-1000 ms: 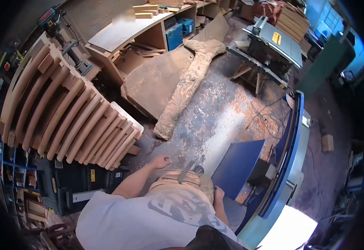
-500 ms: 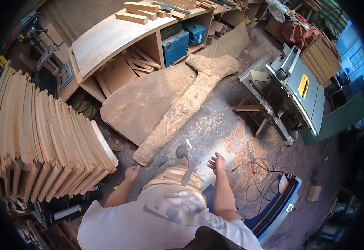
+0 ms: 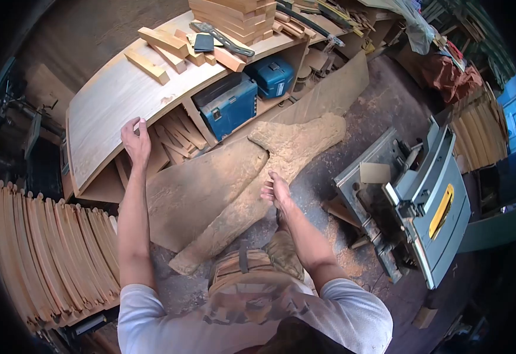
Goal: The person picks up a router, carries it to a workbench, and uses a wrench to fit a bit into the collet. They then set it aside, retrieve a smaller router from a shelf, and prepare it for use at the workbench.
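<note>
My left hand is raised at the front edge of the workbench, its fingers loosely bent, with nothing in it. My right hand hangs over a long, rough piece of timber with a forked far end. Its fingers are loosely curled, thumb apart, and hold nothing visible. The timber lies on the floor, along a broad flat wooden slab. On the bench are light wood blocks, a stack of squared pieces and a dark tool with a long handle.
Blue tool cases sit in the bench's shelf, beside wood offcuts. To my left stands a row of curved wooden pieces. A table saw is on the right. Sawdust covers part of the floor.
I have moved forward, closer to the bench and timber. My left hand has risen from beside my leg to the bench edge, and my right hand now overlaps the timber.
</note>
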A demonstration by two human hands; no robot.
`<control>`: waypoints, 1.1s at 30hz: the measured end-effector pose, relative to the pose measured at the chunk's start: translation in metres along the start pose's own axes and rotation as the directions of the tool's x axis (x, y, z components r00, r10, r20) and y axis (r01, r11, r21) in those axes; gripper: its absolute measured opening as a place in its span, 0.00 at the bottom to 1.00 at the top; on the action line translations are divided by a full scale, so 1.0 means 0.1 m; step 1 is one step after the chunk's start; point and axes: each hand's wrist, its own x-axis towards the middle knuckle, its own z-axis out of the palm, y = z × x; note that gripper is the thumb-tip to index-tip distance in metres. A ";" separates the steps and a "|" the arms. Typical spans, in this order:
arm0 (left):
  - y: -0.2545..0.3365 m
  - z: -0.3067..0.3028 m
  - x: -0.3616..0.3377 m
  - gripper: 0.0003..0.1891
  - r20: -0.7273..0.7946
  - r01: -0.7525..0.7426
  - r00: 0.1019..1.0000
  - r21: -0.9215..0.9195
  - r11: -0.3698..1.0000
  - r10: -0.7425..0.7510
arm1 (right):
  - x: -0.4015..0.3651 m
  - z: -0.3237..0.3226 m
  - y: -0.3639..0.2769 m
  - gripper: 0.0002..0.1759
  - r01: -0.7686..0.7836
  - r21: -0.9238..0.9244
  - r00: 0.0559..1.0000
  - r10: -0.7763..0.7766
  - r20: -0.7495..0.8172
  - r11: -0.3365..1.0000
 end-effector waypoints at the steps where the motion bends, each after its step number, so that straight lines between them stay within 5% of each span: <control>1: -0.03 0.25 0.20 0.17 -0.027 -0.033 0.999 0.104 0.994 0.036 | 0.36 0.14 -0.41 0.34 0.044 -0.057 0.999 -0.042 0.034 0.997; 7: -0.28 1.36 0.82 0.23 -0.160 0.291 0.956 0.448 0.846 -0.244 | 2.20 1.38 -2.38 0.35 0.354 -0.425 0.935 -0.316 0.160 0.833; 11: -0.05 1.52 0.78 0.21 -0.244 0.304 0.951 0.614 0.728 -0.191 | 3.29 2.24 -3.08 0.32 0.598 -0.726 0.714 -0.636 0.291 0.340; 17: -0.12 1.52 0.78 0.18 -0.212 0.234 0.969 0.601 0.764 -0.131 | 3.96 2.75 -3.39 0.32 0.470 -0.878 0.846 -0.329 0.419 0.091; 25: -0.09 1.51 0.80 0.16 -0.203 0.210 0.973 0.602 0.771 -0.106 | 4.15 2.54 -3.44 0.32 0.521 -0.835 0.853 -0.151 0.500 0.177; 33: -0.15 1.49 0.77 0.16 -0.165 0.196 0.979 0.625 0.755 -0.117 | 4.27 1.51 -3.31 0.33 0.418 -0.645 0.818 0.042 0.573 0.640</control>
